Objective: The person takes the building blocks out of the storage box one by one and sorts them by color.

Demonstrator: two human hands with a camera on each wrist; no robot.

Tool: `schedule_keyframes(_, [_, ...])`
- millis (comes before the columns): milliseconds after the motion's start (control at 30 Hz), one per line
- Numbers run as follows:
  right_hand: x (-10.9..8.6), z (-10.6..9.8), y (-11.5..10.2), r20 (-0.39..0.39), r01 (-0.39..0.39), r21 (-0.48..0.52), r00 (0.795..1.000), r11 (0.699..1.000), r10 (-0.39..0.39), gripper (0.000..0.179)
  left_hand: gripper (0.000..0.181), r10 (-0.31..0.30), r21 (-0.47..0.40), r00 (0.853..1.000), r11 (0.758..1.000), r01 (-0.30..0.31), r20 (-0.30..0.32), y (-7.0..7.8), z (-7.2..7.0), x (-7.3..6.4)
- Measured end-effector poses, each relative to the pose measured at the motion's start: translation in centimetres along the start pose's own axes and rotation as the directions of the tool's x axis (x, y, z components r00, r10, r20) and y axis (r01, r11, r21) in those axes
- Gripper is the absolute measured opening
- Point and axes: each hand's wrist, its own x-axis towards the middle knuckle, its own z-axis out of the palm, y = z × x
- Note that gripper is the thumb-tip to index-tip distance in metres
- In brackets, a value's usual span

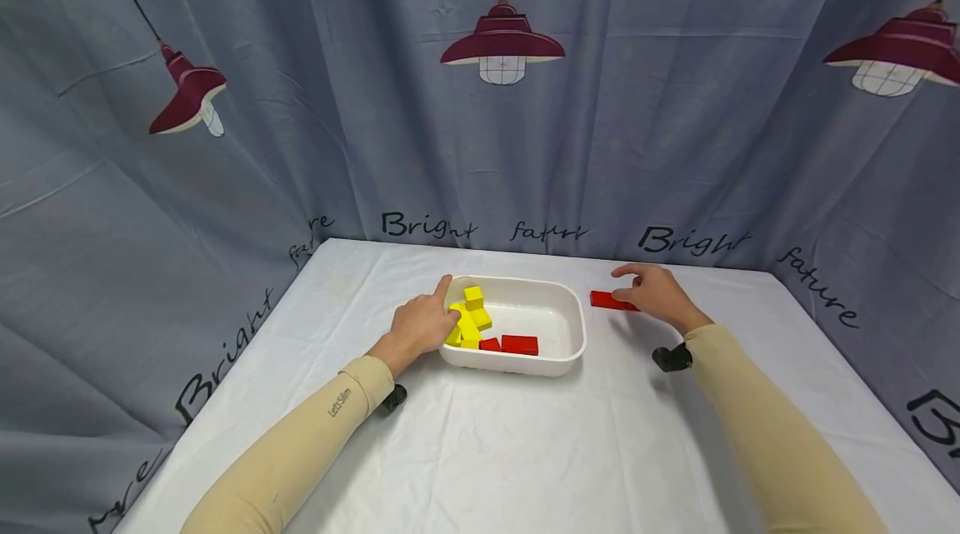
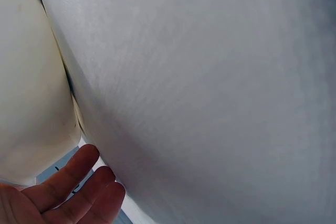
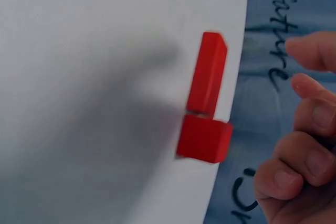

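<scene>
A white rectangular tray (image 1: pixel 510 364) stands mid-table in the head view. My left hand (image 1: pixel 422 324) grips its left rim, with the thumb over the inside and the index finger along the edge. Several yellow blocks (image 1: pixel 468 326) lie at the tray's left end, and two red blocks (image 1: pixel 520 344) lie along its near wall. To the right of the tray my right hand (image 1: pixel 662 296) hovers over red blocks on the cloth, thumb and index finger spread apart. The right wrist view shows a long red block (image 3: pixel 208 74) end to end with a shorter red block (image 3: pixel 202 139), untouched by the fingers.
A white cloth (image 1: pixel 525 451) covers the table. Behind it and at both sides hangs a grey-blue curtain (image 1: pixel 375 134) printed with lamps and lettering. Black wrist cameras (image 1: pixel 672 358) sit under both wrists.
</scene>
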Motion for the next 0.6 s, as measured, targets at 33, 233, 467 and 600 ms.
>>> schedule_keyframes(33, [0.0, 0.0, -0.3, 0.012, 0.014, 0.004, 1.0, 1.0, -0.014, 0.046, 0.071, -0.001, 0.0, 1.0, 1.0, 0.001, 0.001, -0.1, 0.0, 0.0])
schedule_keyframes(233, [0.2, 0.0, -1.9, 0.084, 0.051, 0.034, 0.995, 0.998, -0.054, 0.045, 0.071, -0.002, -0.006, 1.0, 1.0, 0.002, -0.005, 0.0, -0.2, 0.1])
schedule_keyframes(467, [-0.1, 0.3, -3.6, 0.191, 0.108, 0.079, 0.974, 0.991, -0.121, 0.045, 0.07, -0.008, -0.008, 1.0, 1.0, 0.008, 0.011, 0.0, 0.1, -0.1])
schedule_keyframes(600, [-0.3, 0.5, -4.7, 0.26, 0.154, 0.102, 0.95, 0.983, -0.176, 0.04, 0.07, -0.001, -0.012, 1.0, 1.0, 0.001, 0.002, 0.1, 0.0, -0.2])
